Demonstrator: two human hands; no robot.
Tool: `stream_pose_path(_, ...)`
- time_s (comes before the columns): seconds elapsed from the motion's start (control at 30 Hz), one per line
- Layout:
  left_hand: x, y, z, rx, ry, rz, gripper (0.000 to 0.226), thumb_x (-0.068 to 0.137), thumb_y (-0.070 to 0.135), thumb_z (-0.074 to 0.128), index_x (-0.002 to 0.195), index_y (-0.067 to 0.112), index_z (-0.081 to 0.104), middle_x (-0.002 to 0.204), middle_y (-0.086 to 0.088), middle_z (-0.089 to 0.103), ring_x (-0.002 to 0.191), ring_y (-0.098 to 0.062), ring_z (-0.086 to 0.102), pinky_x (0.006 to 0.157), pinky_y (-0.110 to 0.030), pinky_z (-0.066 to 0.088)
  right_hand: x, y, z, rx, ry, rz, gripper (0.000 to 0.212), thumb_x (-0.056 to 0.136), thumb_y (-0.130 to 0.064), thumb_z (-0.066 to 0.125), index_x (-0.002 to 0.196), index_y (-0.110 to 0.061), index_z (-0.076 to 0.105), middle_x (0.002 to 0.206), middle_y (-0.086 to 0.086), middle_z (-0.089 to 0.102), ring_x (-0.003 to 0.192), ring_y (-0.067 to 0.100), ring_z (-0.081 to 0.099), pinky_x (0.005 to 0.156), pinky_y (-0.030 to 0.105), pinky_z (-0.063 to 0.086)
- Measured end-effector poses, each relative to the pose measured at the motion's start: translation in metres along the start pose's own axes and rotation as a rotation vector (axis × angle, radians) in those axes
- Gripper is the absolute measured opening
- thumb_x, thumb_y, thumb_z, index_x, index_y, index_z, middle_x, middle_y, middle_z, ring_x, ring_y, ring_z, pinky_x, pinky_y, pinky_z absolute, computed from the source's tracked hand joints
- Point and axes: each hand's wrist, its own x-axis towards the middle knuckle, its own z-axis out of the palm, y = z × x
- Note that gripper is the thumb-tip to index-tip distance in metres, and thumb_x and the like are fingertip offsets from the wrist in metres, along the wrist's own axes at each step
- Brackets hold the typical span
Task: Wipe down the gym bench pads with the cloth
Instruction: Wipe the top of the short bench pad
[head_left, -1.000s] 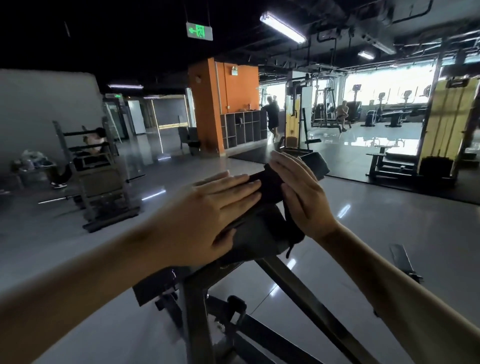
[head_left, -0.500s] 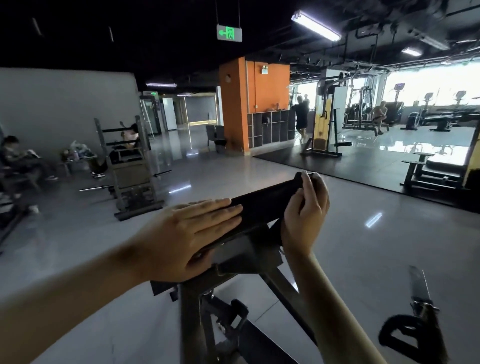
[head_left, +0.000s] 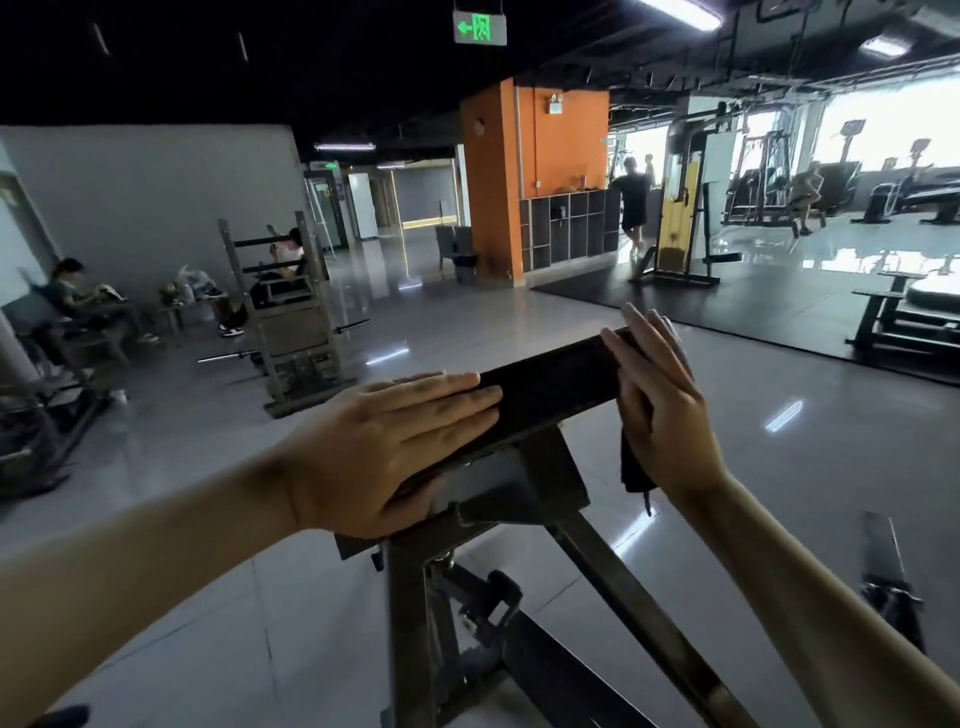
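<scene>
At frame centre the pad (head_left: 550, 387) slants toward upper right: left hand (head_left: 384, 447) flat on its lower end, right hand (head_left: 660, 395) flat, pressing cloth (head_left: 631, 470) against the upper.

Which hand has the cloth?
The right hand: it presses the dark cloth against the end of the bench pad. The left hand lies flat on top, bare.

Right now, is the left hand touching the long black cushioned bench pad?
Touching. The head view shows the left hand lying flat, palm down, on the near end of the black bench pad, fingers straight and no gap under them.
</scene>
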Motion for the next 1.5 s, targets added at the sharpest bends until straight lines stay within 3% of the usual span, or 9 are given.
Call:
stream_pose_path(0.07, -0.001, 0.0, 0.0, 0.005, 0.009, 0.005, 0.058, 0.094, 0.028, 0.044, 0.147, 0.008, 0.034, 0.153, -0.012, 0.037, 0.146, -0.023, 0.03, 0.12, -0.037, 0.026, 0.002, 0.003, 0.0, 0.054, 0.064, 0.176, 0.039, 0.1, -0.018, 0.042, 0.136, -0.007, 0.054, 0.152, 0.016, 0.04, 0.144, 0.032, 0.032, 0.12, 0.027, 0.024)
stream_pose_path(0.2, 0.002, 0.001, -0.001, 0.003, 0.056, 0.013, 0.056, 0.093, 0.027, 0.045, 0.145, 0.006, 0.039, 0.15, -0.013, 0.042, 0.144, -0.024, 0.034, 0.119, -0.038, 0.028, -0.001, -0.035, 0.025, 0.125, 0.3, 0.392, 0.036, 0.098, -0.01, 0.045, 0.128, -0.002, 0.062, 0.137, 0.016, 0.053, 0.134, 0.032, 0.044, 0.109, 0.051, 0.04)
stream_pose_path(0.53, 0.001, 0.004, -0.003, -0.012, 0.056, -0.009, 0.054, 0.094, 0.027, 0.043, 0.144, 0.008, 0.039, 0.149, -0.011, 0.042, 0.142, -0.024, 0.035, 0.118, -0.037, 0.027, -0.016, -0.054, 0.024, 0.028, -0.008, -0.084, 0.036, 0.1, -0.007, 0.045, 0.136, -0.01, 0.05, 0.147, 0.018, 0.046, 0.142, 0.033, 0.037, 0.117, 0.049, 0.032)
stream_pose_path(0.73, -0.002, 0.006, -0.004, -0.009, 0.035, -0.035, 0.056, 0.093, 0.028, 0.045, 0.145, 0.009, 0.039, 0.151, -0.01, 0.041, 0.143, -0.023, 0.035, 0.117, -0.038, 0.032, 0.02, 0.001, -0.01, 0.089, 0.118, 0.453, 0.038, 0.099, -0.005, 0.051, 0.135, -0.015, 0.056, 0.15, 0.006, 0.044, 0.143, 0.022, 0.037, 0.117, 0.039, 0.034)
stream_pose_path(0.87, 0.001, 0.008, -0.005, -0.026, 0.052, -0.057, 0.055, 0.091, 0.026, 0.047, 0.143, 0.008, 0.045, 0.148, -0.011, 0.046, 0.141, -0.023, 0.04, 0.113, -0.039, 0.038, 0.016, -0.028, 0.014, 0.121, 0.288, 0.547, 0.035, 0.097, -0.008, 0.05, 0.13, -0.005, 0.062, 0.136, 0.013, 0.057, 0.128, 0.029, 0.052, 0.106, 0.044, 0.045)
stream_pose_path(1.07, 0.0, 0.009, -0.006, -0.023, 0.019, -0.091, 0.054, 0.093, 0.03, 0.045, 0.143, 0.008, 0.046, 0.149, -0.011, 0.046, 0.14, -0.025, 0.041, 0.112, -0.043, 0.04, -0.024, -0.117, 0.046, 0.182, 0.143, 0.264, 0.04, 0.099, -0.016, 0.043, 0.135, -0.007, 0.057, 0.147, 0.013, 0.045, 0.143, 0.028, 0.034, 0.119, 0.041, 0.029)
stream_pose_path(1.23, -0.001, 0.008, -0.006, 0.003, -0.015, -0.086, 0.055, 0.094, 0.029, 0.044, 0.145, 0.011, 0.04, 0.151, -0.01, 0.042, 0.142, -0.024, 0.038, 0.113, -0.043, 0.039, -0.018, -0.079, 0.025, 0.114, -0.05, 0.012, 0.041, 0.098, -0.012, 0.043, 0.138, -0.012, 0.049, 0.15, 0.016, 0.043, 0.145, 0.03, 0.032, 0.122, 0.041, 0.023)
stream_pose_path(1.37, 0.0, 0.009, -0.006, 0.004, 0.01, -0.086, 0.054, 0.094, 0.027, 0.043, 0.145, 0.01, 0.04, 0.151, -0.01, 0.042, 0.142, -0.024, 0.037, 0.118, -0.04, 0.031, 0.008, -0.028, 0.001, 0.102, -0.043, 0.168, 0.039, 0.098, -0.018, 0.043, 0.137, -0.022, 0.046, 0.158, 0.006, 0.03, 0.15, 0.02, 0.017, 0.121, 0.023, 0.013)
stream_pose_path(1.5, 0.0, 0.009, -0.005, 0.009, 0.02, -0.084, 0.054, 0.093, 0.026, 0.044, 0.144, 0.01, 0.041, 0.15, -0.01, 0.043, 0.142, -0.024, 0.038, 0.119, -0.037, 0.027, 0.033, 0.02, -0.013, 0.113, -0.006, 0.309, 0.037, 0.098, -0.007, 0.054, 0.13, -0.026, 0.058, 0.161, -0.009, -0.001, 0.152, 0.025, -0.007, 0.122, 0.039, 0.008)
